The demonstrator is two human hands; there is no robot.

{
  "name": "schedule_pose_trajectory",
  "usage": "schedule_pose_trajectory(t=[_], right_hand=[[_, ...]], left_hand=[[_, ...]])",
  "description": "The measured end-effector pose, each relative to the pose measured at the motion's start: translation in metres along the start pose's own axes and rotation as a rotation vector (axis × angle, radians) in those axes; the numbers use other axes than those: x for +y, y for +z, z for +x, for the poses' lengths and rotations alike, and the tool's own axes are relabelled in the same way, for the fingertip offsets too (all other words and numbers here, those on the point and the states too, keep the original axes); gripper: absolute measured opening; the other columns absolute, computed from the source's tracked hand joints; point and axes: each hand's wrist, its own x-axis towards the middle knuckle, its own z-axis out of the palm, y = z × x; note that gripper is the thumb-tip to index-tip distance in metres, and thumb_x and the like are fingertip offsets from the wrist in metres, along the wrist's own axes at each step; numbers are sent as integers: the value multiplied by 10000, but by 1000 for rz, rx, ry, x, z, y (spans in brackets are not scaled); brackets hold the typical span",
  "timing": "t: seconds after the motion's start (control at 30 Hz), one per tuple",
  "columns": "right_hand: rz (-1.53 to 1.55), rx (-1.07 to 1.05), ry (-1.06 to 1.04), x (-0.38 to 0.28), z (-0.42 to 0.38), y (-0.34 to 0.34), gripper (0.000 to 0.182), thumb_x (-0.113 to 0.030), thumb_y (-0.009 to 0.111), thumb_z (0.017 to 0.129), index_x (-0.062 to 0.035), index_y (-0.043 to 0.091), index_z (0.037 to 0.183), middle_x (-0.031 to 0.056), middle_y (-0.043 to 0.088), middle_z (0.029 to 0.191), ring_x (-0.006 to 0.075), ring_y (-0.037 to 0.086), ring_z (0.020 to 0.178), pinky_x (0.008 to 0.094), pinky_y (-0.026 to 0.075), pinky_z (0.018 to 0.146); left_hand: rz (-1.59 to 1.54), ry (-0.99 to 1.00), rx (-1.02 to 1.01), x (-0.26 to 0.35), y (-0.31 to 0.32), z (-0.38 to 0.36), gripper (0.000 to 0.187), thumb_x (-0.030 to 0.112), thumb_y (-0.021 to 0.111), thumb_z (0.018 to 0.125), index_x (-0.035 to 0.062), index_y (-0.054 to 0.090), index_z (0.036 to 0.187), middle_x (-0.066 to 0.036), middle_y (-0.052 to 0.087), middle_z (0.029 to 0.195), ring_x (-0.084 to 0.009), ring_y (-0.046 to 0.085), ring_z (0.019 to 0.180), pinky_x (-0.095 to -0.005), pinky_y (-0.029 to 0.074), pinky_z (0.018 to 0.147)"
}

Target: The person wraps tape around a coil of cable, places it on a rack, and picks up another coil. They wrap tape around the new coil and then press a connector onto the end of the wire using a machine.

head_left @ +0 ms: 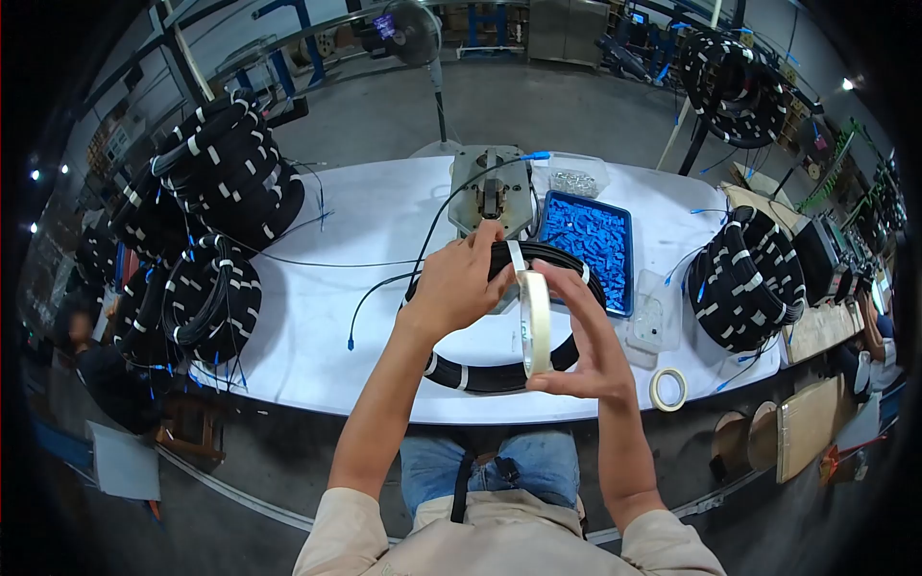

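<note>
A coil of black cable (470, 377) lies on the white table, bound at spots with pale tape. My left hand (456, 283) is closed on the coil's upper left side, its thumb close to a strip of tape that wraps the coil. My right hand (595, 350) holds a roll of masking tape (540, 331) upright between thumb and fingers, above the coil's right side. The strip runs from the roll to the coil. Two loose cable ends with blue connectors stick out to the left and above. The grip of my left fingertips is partly hidden.
Behind the coil stands a metal bench device (492, 187). A blue tray (628, 278) of small blue parts, a clear box (597, 171) and another tape roll (668, 390) sit to the right. Taped cable coils are stacked at left (226, 173) and right (744, 283).
</note>
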Motion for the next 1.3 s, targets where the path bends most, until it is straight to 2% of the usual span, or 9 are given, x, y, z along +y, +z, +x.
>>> schedule_pose_trajectory(t=[0.2, 0.37, 0.5, 0.7, 0.8, 0.9, 1.0, 1.1, 1.3], right_hand=[[40, 57, 39, 9, -8, -4, 976, -369, 835, 559, -30, 423, 1377, 152, 463, 1356, 292, 433, 1245, 408, 307, 1059], [195, 131, 161, 9, -12, 1, 1015, -336, 829, 572, -28, 366, 1420, 120, 442, 1329, 267, 463, 1212, 398, 326, 1049], [362, 140, 246, 6, -17, 20, 1064, -271, 830, 576, -25, 290, 1458, 101, 407, 1266, 252, 555, 1089, 394, 437, 963], [416, 221, 301, 6, -23, 23, 1046, -239, 839, 554, -46, 302, 1431, 101, 398, 1271, 255, 550, 1087, 399, 471, 913], [388, 199, 311, 7, -25, 22, 1049, -254, 824, 573, -37, 269, 1436, 115, 483, 1218, 241, 546, 1092, 347, 468, 860], [350, 113, 280, 16, -32, 32, 1025, -237, 836, 559, -47, 303, 1413, 118, 421, 1267, 253, 540, 1106, 359, 503, 844], [135, 101, 255, 26, -37, 42, 969, -214, 853, 538, -90, 391, 1381, 122, 362, 1320, 256, 514, 1089, 360, 527, 801], [271, 143, 231, 33, -38, 40, 993, -247, 856, 557, -63, 357, 1396, 110, 334, 1329, 283, 545, 1078, 374, 552, 790], [295, 175, 229, 30, -34, 36, 978, -223, 855, 500, -93, 406, 1359, 110, 388, 1264, 248, 550, 1040, 357, 533, 770]], left_hand=[[-17, 32, -7, -1, -2, 0, 412, 264, 572, 911, 75, 429, 1248, -176, 615, 1098, -378, 599, 982, -445, 479, 809], [-163, 37, -188, -6, -13, 4, 441, 309, 451, 974, 32, 456, 1317, -204, 530, 1266, -374, 514, 1159, -426, 406, 973], [-126, 16, -184, -3, -8, 4, 450, 311, 442, 976, 19, 455, 1318, -213, 534, 1257, -382, 518, 1151, -425, 410, 968], [-217, 51, -154, -8, -7, 8, 441, 293, 466, 958, 9, 465, 1295, -223, 560, 1186, -398, 549, 1074, -445, 424, 929], [-297, 11, -172, -10, -11, 9, 424, 281, 448, 967, -5, 487, 1279, -237, 573, 1136, -401, 549, 1057, -431, 422, 919], [-269, -55, -276, -7, -16, 12, 398, 227, 419, 985, 14, 480, 1315, -213, 526, 1284, -355, 501, 1190, -380, 382, 1008], [-258, -16, -196, -12, -9, 14, 380, 259, 411, 988, 25, 509, 1271, -211, 589, 1075, -379, 560, 1031, -433, 430, 892], [-225, -91, -202, -9, -10, 14, 362, 217, 418, 990, 17, 513, 1277, -198, 590, 1188, -352, 543, 1124, -386, 415, 955], [-206, -86, -127, -8, -5, 11, 348, 224, 416, 991, 26, 538, 1249, -194, 602, 1169, -352, 572, 1077, -403, 435, 925]])
